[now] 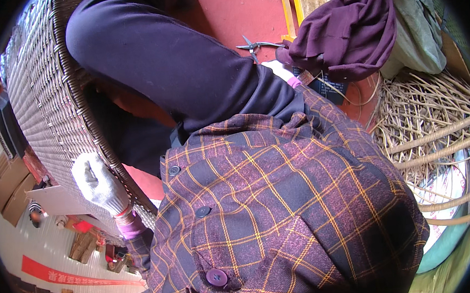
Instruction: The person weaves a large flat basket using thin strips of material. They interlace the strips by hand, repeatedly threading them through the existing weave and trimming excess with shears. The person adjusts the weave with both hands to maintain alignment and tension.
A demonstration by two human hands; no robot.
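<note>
Gloved left hand (100, 184) grips the woven wicker panel (46, 100) over red floor (236, 10); right grip hidden.

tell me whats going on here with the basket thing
A person in a plaid jacket is bent over a large woven wicker piece. The gloved left hand grips its rim. The right hand is mostly hidden near a purple cloth. Snips lie on the red floor, loose cane strips alongside.
</note>
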